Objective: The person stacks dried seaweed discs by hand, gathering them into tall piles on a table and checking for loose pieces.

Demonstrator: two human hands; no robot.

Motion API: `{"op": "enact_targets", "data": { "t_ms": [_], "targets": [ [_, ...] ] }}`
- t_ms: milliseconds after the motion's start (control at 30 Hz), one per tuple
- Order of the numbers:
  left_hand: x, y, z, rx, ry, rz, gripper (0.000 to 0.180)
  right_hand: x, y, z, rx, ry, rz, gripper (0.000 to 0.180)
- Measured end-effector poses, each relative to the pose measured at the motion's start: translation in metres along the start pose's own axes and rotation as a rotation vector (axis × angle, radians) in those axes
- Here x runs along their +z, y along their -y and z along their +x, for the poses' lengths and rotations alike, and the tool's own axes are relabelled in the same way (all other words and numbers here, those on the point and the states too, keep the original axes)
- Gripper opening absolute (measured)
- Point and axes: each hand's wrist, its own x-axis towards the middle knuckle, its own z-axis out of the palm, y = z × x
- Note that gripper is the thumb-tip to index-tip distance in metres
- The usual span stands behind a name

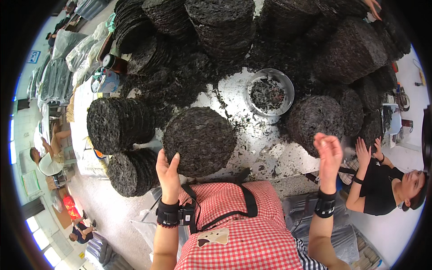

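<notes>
A round, dark sheet of dried seaweed (200, 141) is tilted up in front of me, its lower left edge gripped by my left hand (168, 173), with the thumb on the near face. To the right, my right hand (328, 155) is raised with thumb and fingertips pinched together. Whatever may be between those fingertips is too small to make out. Just beyond this hand stands a stack of round seaweed sheets (315, 118). A round metal bowl (288, 83) with dark scraps in it sits on the table between the sheet and that stack.
More seaweed stacks (220, 27) line the far side, and two stacks (105, 123) stand at the left. Loose flakes litter the white tabletop (252, 144). At the back left are a jar (114, 63) and a blue-white tub (107, 81). A co-worker (382, 184) in black works close on my right.
</notes>
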Motion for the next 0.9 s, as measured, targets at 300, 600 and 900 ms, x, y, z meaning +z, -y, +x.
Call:
{"op": "enact_targets", "data": {
  "t_ms": [300,600,900],
  "targets": [
    [-0.033,0.036,0.011,-0.074,-0.103,0.101,0.045,-0.056,0.001,0.055,-0.307,-0.328,-1.028,0.062],
    [-0.033,0.034,0.013,-0.062,-0.088,0.272,0.039,-0.080,-0.034,0.056,0.103,-0.301,-0.795,0.100],
    [-0.035,0.035,0.016,-0.003,-0.096,0.298,0.036,-0.073,-0.029,0.028,0.252,-0.189,-0.616,0.081]
  ]
}}
